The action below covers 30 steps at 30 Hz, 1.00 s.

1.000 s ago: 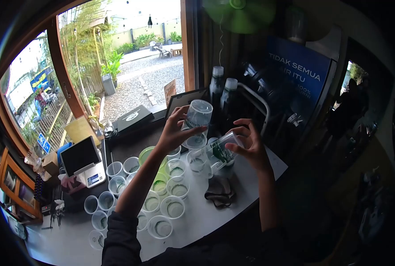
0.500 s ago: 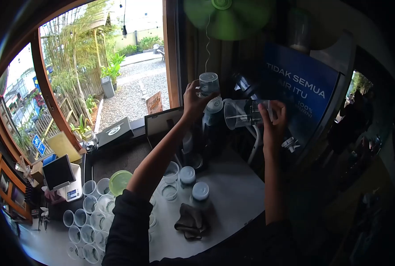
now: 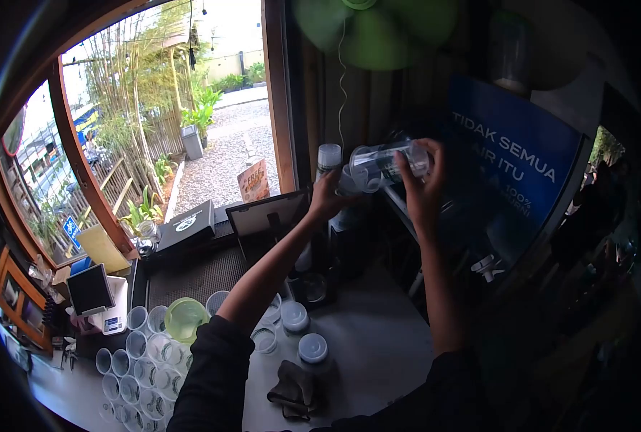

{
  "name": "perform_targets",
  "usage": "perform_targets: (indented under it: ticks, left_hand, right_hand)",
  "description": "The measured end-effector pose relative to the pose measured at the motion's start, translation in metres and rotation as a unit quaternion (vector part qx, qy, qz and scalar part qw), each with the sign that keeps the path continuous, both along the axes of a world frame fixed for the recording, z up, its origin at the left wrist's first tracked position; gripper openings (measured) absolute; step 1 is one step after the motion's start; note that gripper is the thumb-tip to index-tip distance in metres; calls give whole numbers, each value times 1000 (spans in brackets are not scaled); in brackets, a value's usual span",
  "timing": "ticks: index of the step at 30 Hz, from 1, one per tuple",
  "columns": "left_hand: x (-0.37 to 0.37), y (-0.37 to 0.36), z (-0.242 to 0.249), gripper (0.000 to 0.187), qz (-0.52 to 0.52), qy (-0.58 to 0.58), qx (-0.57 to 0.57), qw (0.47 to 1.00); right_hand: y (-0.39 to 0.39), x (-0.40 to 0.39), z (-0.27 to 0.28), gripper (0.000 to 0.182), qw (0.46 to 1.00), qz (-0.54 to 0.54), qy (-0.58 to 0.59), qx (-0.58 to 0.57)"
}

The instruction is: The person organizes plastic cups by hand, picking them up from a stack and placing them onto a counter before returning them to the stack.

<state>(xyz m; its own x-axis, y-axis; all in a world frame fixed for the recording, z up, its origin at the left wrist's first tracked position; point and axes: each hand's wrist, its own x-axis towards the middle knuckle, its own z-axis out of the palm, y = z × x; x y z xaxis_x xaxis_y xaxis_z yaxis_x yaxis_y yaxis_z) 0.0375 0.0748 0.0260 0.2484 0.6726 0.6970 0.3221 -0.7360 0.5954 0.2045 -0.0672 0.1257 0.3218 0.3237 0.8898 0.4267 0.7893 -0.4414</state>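
My right hand is closed round a clear plastic cup with a dark green print. That cup lies on its side in the air, its mouth facing left. My left hand is wrapped round the lower part of an upturned plastic cup, partly hidden by the fingers. Just right of it, more clear plastic shows behind the thumb, near the mouth of the right-hand cup. Below my arms, two containers with pale tops stand on the counter.
Many clear cups stand in rows at the left, beside a light green cup. A crumpled dark cloth lies in front. A black box and a tablet are near the window. A green fan hangs above.
My left hand has moved down with the upturned cup. My right hand has shifted left and slightly up, bringing its cup closer to the left hand. The camera view has shifted slightly.
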Motion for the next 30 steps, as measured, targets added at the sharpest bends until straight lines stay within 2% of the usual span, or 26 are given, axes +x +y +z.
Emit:
perform_targets:
  ticks: [3, 4, 7, 8, 11, 12, 15, 20, 23, 24, 27, 30]
  left_hand:
    - [-7, -14, -6, 64, -33, -13, -74, 997]
    - [-7, -15, -6, 62, -44, -27, -87, 995]
    - [-6, -20, 1, 55, -31, 21, -124, 992]
    - [-6, -22, 2, 64, -27, 49, -101, 993]
    - [-5, -16, -24, 84, -2, -39, -67, 997]
    - [-7, -19, -25, 107, -16, -31, -67, 997]
    - [-13, -29, -29, 111, -19, -94, -121, 988]
    - [-23, -30, -22, 113, -15, -60, -101, 993]
    - [-29, -33, -18, 108, 2, -34, -85, 996]
    - [-30, -34, -19, 106, 5, -30, -80, 996]
    - [-35, -34, -23, 103, -13, 10, -102, 995]
    - [-38, -36, -29, 101, -105, 36, -162, 981]
  right_hand:
    - [37, -9, -4, 38, 995, -80, -66, -15]
    - [47, -13, -6, 39, 994, -77, -78, 2]
    - [64, -25, -14, 37, 988, -80, -123, -55]
    - [68, -29, -17, 35, 987, -81, -133, -42]
    - [76, -35, -23, 33, 984, -74, -151, -66]
    - [76, -35, -25, 33, 981, -80, -160, -69]
    - [80, -35, -34, 33, 977, -96, -177, -76]
    - [87, -34, -48, 34, 973, -107, -184, -90]
    - [101, -29, -67, 37, 933, -68, -269, -228]
    - [100, -32, -73, 37, 939, -65, -256, -222]
    - [98, -38, -80, 40, 948, -50, -233, -210]
    - [94, -34, -87, 46, 944, -54, -252, -207]
